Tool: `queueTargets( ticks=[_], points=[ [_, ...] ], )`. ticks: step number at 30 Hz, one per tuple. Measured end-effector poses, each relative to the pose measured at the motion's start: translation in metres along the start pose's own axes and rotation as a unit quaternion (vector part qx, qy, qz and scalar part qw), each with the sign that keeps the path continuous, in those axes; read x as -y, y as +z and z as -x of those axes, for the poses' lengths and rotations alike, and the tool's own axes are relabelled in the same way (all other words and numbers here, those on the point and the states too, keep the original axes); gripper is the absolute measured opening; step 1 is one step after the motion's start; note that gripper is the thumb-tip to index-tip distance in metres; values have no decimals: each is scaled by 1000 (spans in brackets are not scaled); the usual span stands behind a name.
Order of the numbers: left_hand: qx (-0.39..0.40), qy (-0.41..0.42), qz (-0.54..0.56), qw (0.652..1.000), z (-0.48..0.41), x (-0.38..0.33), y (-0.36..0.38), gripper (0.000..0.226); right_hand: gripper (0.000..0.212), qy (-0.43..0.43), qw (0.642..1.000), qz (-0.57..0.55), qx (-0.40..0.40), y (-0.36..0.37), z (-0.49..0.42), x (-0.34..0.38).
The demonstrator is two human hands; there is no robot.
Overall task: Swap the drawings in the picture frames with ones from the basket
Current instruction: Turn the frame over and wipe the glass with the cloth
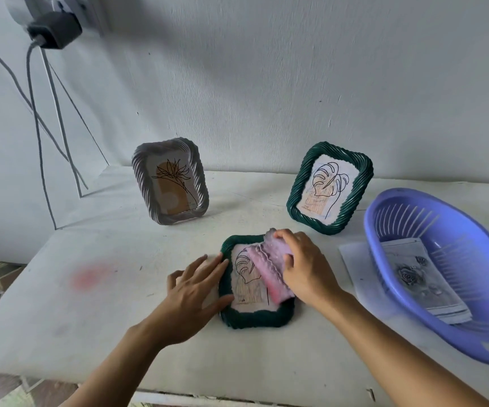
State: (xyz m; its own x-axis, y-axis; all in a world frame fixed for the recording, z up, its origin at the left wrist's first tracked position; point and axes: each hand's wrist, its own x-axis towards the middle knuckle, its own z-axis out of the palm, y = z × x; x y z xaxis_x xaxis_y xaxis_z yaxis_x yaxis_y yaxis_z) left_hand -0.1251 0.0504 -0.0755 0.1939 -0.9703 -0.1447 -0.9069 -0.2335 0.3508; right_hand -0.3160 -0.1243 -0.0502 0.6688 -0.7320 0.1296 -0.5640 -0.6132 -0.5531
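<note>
From the head view, the flat green frame (255, 320) lies face up on the table (90, 289), near me and about mid-way across. The leaf drawing (247, 277) is still inside it, so I judge the swap here is not yet done.

My left hand (192, 292) lies spread and flat, fingertips against the frame's left rim, I think to stop it sliding. My right hand (305, 271) curls round a pink cloth (269, 268) and presses it onto the front of the frame, which looks like wiping.

The basket (384, 218) sits at the right, tilted, with the replacement drawings (419, 277) stacked inside, within easy reach of my right hand. A loose sheet (352, 257) lies partly under it.

Two more frames stand against the far wall: a white frame (143, 183) on the left and a standing green frame (363, 171) on the right, well apart.

There is open tabletop to the left of my left hand. The near table edge runs under my forearms, and the basket hangs close to that edge.
</note>
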Motion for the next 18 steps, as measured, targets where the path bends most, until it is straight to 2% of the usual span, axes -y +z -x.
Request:
queueTargets(
  ticks=[4,6,9,14,18],
  points=[
    [-17,14,-57,998,5,-2,7,68,39,-55,989,134,-18,12,4,5],
    [-35,19,-76,996,6,-4,9,69,46,-79,980,183,-13,21,8,3],
    [-47,25,-90,995,7,-4,14,71,46,-99,967,232,-15,31,12,0],
    [-54,32,-94,994,8,-4,16,72,38,-122,965,227,-43,40,7,3],
    [-41,38,-100,993,8,-4,14,89,35,-161,973,157,-52,53,-9,4]
  ],
)
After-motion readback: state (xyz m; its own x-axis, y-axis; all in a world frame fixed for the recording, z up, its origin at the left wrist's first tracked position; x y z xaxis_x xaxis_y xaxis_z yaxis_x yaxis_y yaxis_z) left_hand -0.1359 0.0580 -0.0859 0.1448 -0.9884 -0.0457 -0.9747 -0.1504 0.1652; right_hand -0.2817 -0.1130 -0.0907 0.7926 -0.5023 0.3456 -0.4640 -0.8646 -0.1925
